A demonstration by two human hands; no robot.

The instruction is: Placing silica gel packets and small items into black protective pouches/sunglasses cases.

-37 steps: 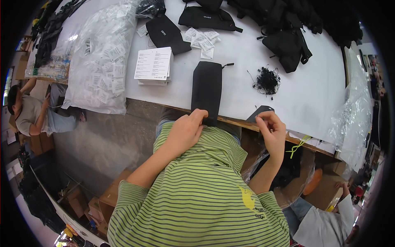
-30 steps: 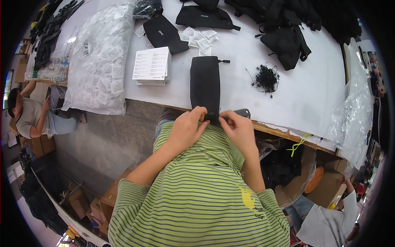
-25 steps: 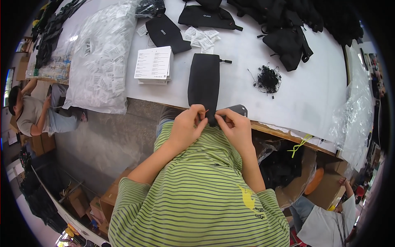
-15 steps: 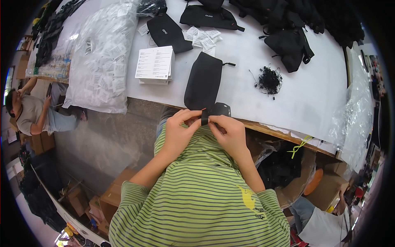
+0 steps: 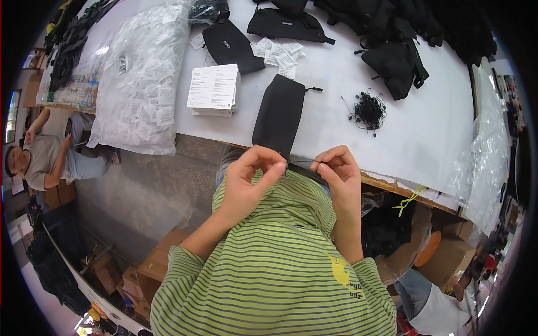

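Leftmost, a clear bag [image 5: 143, 84] of small white packets lies on the white table [image 5: 437, 134], with a stack of leaflets [image 5: 214, 89] just beside it. Next, a flat black pouch [image 5: 278, 115] lies lengthwise, its near end at the table edge, just beyond the hands. Left hand [image 5: 249, 182] is raised in front of the chest, thumb and forefinger pinched shut on one end of a thin black cord [image 5: 302, 162]; the other fingers are curled. Right hand [image 5: 339, 176] pinches the cord's other end the same way, so the cord is pulled straight between the two, close to the pouch's near end. Whether the cord is already joined to the pouch cannot be told. Further right, a small heap of black cords [image 5: 368, 110] sits on the table, well apart. Several black pouches [image 5: 283, 22] lie at the far side. Judged from this: one cord is in hand, and the heap suggests many remain.
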